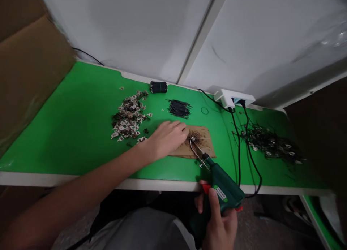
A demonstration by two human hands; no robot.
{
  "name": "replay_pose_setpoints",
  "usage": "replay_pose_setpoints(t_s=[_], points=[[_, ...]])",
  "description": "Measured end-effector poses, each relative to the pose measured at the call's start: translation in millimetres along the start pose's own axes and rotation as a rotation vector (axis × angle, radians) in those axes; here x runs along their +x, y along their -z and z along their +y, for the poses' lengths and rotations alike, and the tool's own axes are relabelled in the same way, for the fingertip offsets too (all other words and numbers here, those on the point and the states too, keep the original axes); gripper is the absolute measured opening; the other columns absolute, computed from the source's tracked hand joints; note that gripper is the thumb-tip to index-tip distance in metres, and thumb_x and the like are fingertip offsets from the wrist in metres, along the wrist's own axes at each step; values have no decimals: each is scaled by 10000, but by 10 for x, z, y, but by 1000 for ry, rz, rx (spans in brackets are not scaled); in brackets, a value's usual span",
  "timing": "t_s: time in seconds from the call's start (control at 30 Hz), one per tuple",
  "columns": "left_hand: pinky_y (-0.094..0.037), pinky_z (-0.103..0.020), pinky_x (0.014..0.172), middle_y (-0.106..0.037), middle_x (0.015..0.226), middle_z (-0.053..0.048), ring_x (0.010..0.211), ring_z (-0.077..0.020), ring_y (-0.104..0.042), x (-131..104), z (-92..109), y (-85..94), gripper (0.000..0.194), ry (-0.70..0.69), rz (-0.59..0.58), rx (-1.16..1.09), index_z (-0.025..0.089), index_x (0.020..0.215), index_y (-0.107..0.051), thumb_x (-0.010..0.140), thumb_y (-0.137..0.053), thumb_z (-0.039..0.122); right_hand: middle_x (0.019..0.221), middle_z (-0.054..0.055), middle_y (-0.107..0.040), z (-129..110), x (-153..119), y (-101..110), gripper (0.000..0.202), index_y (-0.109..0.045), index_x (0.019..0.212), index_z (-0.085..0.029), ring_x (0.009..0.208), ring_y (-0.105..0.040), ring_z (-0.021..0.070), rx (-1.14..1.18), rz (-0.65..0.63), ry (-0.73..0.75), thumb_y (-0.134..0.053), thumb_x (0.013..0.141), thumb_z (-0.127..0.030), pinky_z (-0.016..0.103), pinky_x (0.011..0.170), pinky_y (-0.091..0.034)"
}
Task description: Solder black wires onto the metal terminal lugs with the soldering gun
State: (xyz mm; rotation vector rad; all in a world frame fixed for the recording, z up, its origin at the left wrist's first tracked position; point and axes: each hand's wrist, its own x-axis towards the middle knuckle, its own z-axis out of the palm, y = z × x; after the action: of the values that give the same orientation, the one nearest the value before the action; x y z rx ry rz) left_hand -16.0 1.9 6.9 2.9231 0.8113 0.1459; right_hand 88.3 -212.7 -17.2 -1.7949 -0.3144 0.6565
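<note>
My right hand (pixel 219 221) is wrapped round the grip of a green soldering gun (pixel 226 185) with a red trigger. The gun's metal tip reaches forward over a scorched piece of cardboard (pixel 207 141) and meets a small shiny part (pixel 192 139) there. My left hand (pixel 172 136) rests on the cardboard's left side, fingers curled together close to the tip. Whatever the left fingertips hold is hidden behind the hand. Just beyond the cardboard lies a loose stack of short black wires (pixel 179 108).
Left on the green table (pixel 81 120) is a heap of small pale metal pieces (pixel 128 116). A banded black wire bundle (pixel 158 87) lies at the back. A white power strip (pixel 234 98) feeds black cords. Wired parts (pixel 271 143) are piled right; a cardboard box (pixel 29 73) stands left.
</note>
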Motion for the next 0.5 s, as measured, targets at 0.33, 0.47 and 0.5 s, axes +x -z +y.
replay_pose_setpoints(t_s=[0.33,0.47,0.5], points=[[-518,-290,749,-685,917,-69,918,-205,-668,-19,-74,-56,121,-4,52,-56,150,850,-696,898,-612,77,614,-29,-559,-145,27,19,431,-618,860,-171,510,-457,104,-22,-13,-38,-788,776,-557,253,512,-372],[-500,-290,724,-686,955,-59,889,-197,-670,-5,-63,-61,118,-12,95,-79,158,959,-672,940,-568,104,600,-42,-538,-243,24,35,368,-601,857,-192,487,-438,92,-23,-82,-84,-779,804,-509,248,516,-363],[-494,-288,716,-685,958,-59,873,-192,-670,-3,-54,-58,113,-2,102,-80,157,952,-669,948,-563,117,610,-42,-540,-255,26,40,366,-591,853,-198,486,-434,89,-12,-81,-86,-782,801,-506,247,513,-357]])
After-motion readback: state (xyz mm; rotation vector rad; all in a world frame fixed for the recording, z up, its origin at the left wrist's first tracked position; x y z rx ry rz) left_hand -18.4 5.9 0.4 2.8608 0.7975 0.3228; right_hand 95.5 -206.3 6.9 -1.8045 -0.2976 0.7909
